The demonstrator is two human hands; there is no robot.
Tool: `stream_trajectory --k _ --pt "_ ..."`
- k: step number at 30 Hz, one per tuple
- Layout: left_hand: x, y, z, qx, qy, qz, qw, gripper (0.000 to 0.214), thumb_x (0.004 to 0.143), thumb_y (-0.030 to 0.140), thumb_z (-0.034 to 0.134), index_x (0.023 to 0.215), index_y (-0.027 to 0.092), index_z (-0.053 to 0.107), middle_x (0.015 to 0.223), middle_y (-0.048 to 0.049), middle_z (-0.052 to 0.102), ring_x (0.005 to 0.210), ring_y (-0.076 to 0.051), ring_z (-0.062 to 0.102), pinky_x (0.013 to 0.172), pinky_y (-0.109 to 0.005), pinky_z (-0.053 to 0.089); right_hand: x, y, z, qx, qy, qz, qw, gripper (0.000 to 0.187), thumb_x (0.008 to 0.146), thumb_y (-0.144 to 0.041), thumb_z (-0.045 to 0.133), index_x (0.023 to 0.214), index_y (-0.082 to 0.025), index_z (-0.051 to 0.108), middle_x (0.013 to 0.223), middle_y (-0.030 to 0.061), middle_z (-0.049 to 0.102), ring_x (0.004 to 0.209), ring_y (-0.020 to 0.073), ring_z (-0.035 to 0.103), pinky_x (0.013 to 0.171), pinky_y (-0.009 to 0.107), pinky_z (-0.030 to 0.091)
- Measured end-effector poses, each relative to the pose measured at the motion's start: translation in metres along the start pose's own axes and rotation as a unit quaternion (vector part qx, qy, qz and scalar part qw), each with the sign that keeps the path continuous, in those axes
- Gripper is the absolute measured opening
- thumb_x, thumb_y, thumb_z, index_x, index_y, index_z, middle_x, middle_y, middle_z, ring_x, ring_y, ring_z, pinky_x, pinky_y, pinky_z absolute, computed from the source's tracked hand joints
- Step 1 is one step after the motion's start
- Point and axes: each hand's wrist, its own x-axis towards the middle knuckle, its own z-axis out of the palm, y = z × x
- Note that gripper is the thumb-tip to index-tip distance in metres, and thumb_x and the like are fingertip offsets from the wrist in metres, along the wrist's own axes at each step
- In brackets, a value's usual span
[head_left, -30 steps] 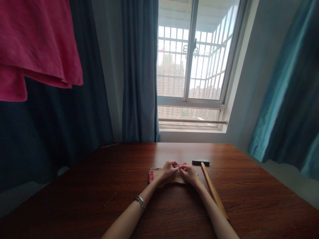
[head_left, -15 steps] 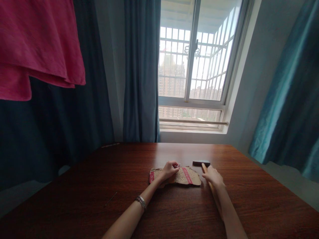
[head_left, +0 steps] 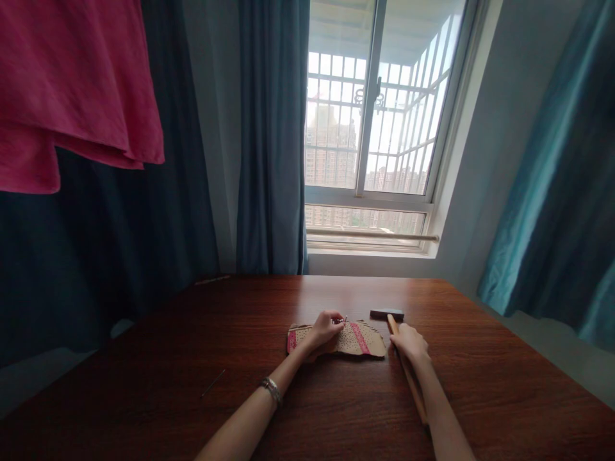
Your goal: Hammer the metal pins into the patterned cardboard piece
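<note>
A torn piece of cardboard, dotted with many small holes and marked with pink-red bands, lies flat on the table. Over its far edge, my left hand pinches a thin nail that stands roughly upright; its lower end is too small to make out. My right hand is closed around the wooden handle of a hammer, just right of the cardboard. The hammer's dark metal head points away from me, low over or on the table; I cannot tell which.
The brown wooden table runs back to the window wall. A long thin metal rod or needle lies on it at left. A pink cloth hangs at upper left, and blue curtains flank the barred window.
The right hand and hammer have shifted very slightly left, and more of the lower handle shows beside the forearm. My left hand keeps its pinch on the nail.
</note>
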Motion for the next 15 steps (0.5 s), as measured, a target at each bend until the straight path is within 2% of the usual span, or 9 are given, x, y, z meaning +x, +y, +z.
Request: stream_trajectory --k 8,15 --pt "-0.0018 0.0049 -0.0018 0.011 0.005 -0.006 1.000 0.024 0.071 0.026 0.055 0.083 0.012 0.071 0.080 -0.0049 0.070 0.074 -0.016 0.060 0.073 -0.023 0.045 -0.0014 0.0000 -0.0011 0.000 0.004 -0.003 1.000 0.034 0.076 -0.033 0.052 0.104 -0.016 0.063 0.112 0.0193 0.064 0.102 0.0320 0.062 0.077 0.039 0.048" --pt "-0.0021 0.0061 -0.0026 0.000 0.003 -0.006 1.000 0.026 0.071 0.027 0.055 0.083 0.011 0.071 0.082 -0.0067 0.071 0.076 -0.017 0.061 0.071 -0.023 0.045 -0.0005 0.0006 0.0015 0.006 0.012 -0.009 1.000 0.034 0.075 -0.031 0.053 0.103 -0.014 0.064 0.111 0.0199 0.064 0.101 0.0347 0.061 0.078 0.042 0.047"
